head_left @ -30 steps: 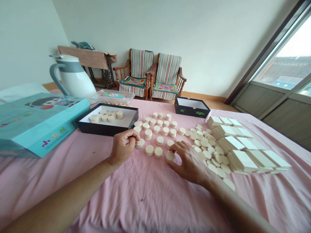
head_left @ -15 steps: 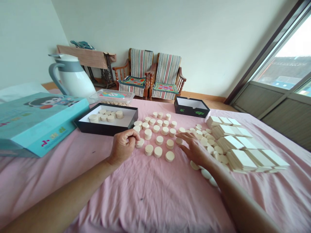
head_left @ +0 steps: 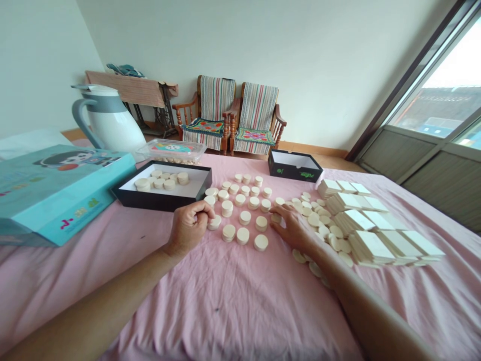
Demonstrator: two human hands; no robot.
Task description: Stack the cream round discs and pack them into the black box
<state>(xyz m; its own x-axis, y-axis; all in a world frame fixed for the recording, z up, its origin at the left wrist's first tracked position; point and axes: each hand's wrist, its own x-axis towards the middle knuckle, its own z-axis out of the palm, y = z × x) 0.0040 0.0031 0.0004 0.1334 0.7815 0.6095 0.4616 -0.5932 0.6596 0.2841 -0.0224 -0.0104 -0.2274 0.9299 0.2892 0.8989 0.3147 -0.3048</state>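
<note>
On a pink-clothed worktop (head_left: 195, 311), a turquoise box (head_left: 71, 200), a white jug (head_left: 112, 125) and a clear tub (head_left: 175, 147) crowd the left. Of two black boxes, one (head_left: 150, 199) holds pale discs. About twenty disc stacks (head_left: 245, 218) fill the middle; loose discs (head_left: 313, 219), partly hidden by the right forearm, lie beside wooden blocks (head_left: 372, 245) in four rows. The left hand (head_left: 188, 225), fingers curled closed beside a stack, hasn't moved. The right hand (head_left: 295, 228), previously at the nearest row, now has fingers narrowly parted around one disc (head_left: 275, 218); grip unclear.
</note>
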